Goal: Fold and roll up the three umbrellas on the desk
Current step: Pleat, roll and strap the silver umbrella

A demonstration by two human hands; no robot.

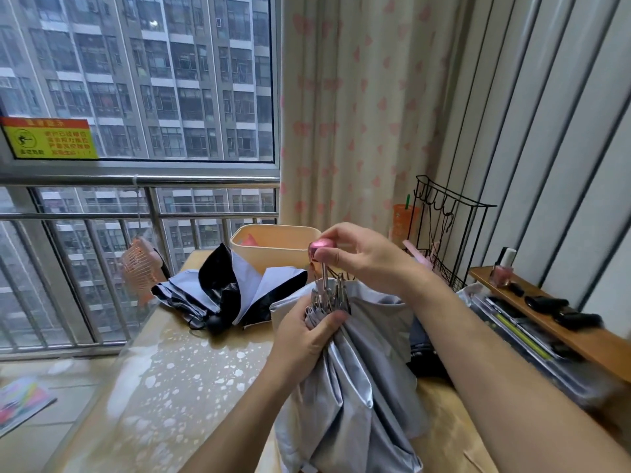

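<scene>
Over the table (164, 370), the left hand (307, 339) grips the silver umbrella (348, 387) round its bunched ribs so they cannot splay. The right hand (362, 254) pinches the pink handle (319, 249), likely to push the shaft in. 1 black-lined umbrella (225, 295) lies loose behind.

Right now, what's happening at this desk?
A person is handling a silver umbrella, held upright over the desk. The left hand grips the gathered canopy just below the rib ends. The right hand pinches the pink handle atop the metal shaft. The canopy hangs loose, not yet rolled. Behind it, a black-and-white umbrella lies collapsed but unrolled on the desk, beside a beige bin.
</scene>
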